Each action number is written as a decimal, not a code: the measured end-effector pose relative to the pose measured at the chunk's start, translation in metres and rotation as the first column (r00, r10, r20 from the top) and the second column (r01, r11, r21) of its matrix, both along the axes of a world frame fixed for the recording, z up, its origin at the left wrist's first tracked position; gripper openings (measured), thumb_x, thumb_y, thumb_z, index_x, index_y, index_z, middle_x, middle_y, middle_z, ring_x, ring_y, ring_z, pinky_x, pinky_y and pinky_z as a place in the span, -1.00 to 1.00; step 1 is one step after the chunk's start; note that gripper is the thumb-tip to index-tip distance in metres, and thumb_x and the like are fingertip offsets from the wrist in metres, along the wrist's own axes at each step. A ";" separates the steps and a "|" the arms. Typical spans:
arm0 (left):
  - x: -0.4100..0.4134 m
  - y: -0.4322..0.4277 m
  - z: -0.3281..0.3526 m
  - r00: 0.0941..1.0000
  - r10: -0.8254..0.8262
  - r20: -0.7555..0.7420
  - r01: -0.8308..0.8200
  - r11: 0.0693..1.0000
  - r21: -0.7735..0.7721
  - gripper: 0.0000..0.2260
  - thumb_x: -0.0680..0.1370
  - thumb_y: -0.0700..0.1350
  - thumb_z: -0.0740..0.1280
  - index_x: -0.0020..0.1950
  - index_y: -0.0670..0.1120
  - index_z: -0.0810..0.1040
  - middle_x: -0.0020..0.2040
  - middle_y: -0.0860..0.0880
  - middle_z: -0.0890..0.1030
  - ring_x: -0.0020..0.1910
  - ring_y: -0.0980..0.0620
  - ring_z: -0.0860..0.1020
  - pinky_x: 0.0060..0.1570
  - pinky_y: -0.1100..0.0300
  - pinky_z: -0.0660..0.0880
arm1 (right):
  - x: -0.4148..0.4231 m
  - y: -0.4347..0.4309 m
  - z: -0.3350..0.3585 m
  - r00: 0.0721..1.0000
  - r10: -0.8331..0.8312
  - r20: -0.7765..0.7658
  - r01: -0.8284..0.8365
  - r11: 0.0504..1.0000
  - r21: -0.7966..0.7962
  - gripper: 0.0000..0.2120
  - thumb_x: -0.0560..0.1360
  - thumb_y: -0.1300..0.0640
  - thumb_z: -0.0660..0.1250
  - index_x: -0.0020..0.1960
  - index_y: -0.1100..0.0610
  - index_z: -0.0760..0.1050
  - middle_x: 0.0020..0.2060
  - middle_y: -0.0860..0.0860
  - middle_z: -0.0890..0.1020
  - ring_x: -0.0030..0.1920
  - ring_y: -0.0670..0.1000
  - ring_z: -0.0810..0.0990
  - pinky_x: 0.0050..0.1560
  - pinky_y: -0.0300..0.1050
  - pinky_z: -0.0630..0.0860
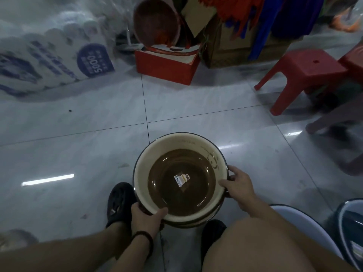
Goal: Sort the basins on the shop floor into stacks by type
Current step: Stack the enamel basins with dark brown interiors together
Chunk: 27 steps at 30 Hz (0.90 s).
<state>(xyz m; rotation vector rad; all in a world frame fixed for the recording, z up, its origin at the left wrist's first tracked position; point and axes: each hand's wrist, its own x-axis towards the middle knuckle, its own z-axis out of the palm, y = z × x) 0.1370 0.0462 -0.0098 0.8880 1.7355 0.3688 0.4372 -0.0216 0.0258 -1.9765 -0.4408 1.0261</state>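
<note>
Gripping a cream enamel basin with brown bottom and dark rim [172, 143], low over the floor tiles [98, 154] between the feet.
Left hand [146, 216] clamps its near rim, right hand [238, 185] its right rim, thumbs inside; the glossy wall may slip, or the basin nested beneath [198, 224] may lift, then drop.

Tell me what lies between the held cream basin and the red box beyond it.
Head view: only bare grey floor tiles, crossed by grout lines, separate the cream basin from the red box.
</note>
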 end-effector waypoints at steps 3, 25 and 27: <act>0.002 0.004 -0.013 0.996 -0.071 -0.054 0.069 0.997 -0.031 -0.34 0.39 -0.09 0.63 0.39 0.01 0.39 0.19 -0.06 0.60 0.16 -0.16 0.59 0.12 -0.13 0.63 | 0.007 0.006 -0.013 0.992 0.097 0.080 -0.095 0.995 -0.020 -0.40 0.46 0.32 0.52 0.41 -0.10 0.55 -0.24 0.09 0.74 -0.22 0.13 0.78 -0.17 0.22 0.75; 0.020 0.016 -0.044 0.985 -0.081 -0.154 0.088 0.995 0.041 -0.49 0.51 -0.26 0.47 0.41 0.03 0.47 0.02 0.03 0.61 -0.03 0.00 0.57 -0.08 0.05 0.62 | 0.001 -0.006 -0.079 0.954 0.198 0.225 -0.158 0.970 -0.187 -0.44 0.54 0.19 0.53 0.49 0.05 0.45 0.08 -0.05 0.61 0.05 0.01 0.63 -0.11 -0.22 0.54; 0.020 0.019 -0.044 0.985 -0.077 -0.156 0.080 0.997 0.017 -0.50 0.51 -0.26 0.46 0.42 0.01 0.47 0.06 -0.01 0.60 0.03 -0.04 0.57 0.00 -0.03 0.64 | 0.000 -0.007 -0.081 0.951 0.211 0.225 -0.167 0.966 -0.197 -0.46 0.55 0.17 0.52 0.48 0.03 0.46 0.10 -0.05 0.62 0.12 0.05 0.64 -0.02 -0.14 0.59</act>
